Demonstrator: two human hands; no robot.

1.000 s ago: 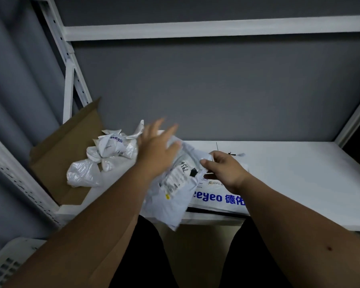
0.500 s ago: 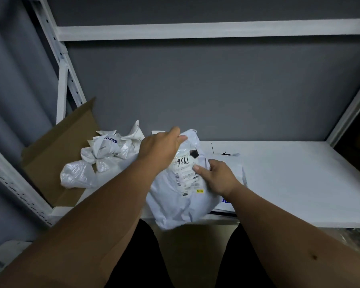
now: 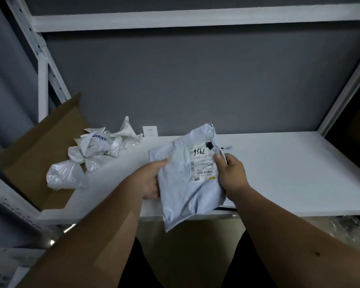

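I have the grey poly mailer [image 3: 185,183] held over the front edge of the white shelf [image 3: 289,173], label up — left hand [image 3: 149,182] pinching its left edge, right hand [image 3: 232,175] gripping the right edge beside the shipping label [image 3: 202,163]. It looks light, soft and slick — best held by both edges.

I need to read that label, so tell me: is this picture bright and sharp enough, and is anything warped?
Head view: dim, flat light, no glare on the grey parcel; head view: the label shows legible handwritten digits, but its fine print blurs; head view: the wide lens bows the upper shelf beam.
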